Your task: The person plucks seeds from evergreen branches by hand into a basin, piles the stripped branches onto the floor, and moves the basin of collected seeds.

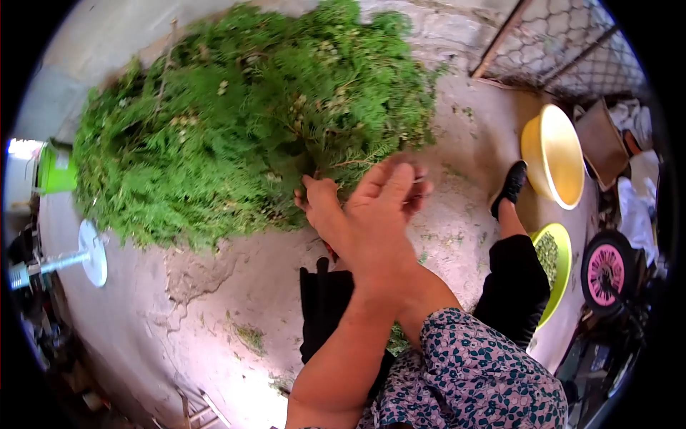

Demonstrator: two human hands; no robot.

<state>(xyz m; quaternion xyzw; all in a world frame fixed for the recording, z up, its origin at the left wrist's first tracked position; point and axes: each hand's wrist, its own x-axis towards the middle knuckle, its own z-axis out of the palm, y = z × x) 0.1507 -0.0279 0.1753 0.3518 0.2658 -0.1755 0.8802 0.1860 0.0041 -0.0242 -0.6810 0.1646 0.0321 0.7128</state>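
Note:
A large heap of green leafy branches (pixel 186 143) with small pale cones lies on the floor. My forearms cross in front of me. My left hand (pixel 389 189) is at the right, beside the heap, with fingers curled and thumb bent over them; blur hides what they may hold. Reaching left beneath it, my right hand (pixel 323 209) has its fingers closed at the stem end of a branch (pixel 304 161) on the heap's near edge. That branch is blurred against the foliage behind it. Small loose sprigs (pixel 250 339) lie on the floor.
At the right are a yellow basin (pixel 554 157), a green basin (pixel 549 261) holding small green pieces, and a pink wheel (pixel 607 274). Wire mesh (pixel 572 43) stands at the upper right. A light-blue stand (pixel 93 252) and a green bucket (pixel 57 169) are at the left.

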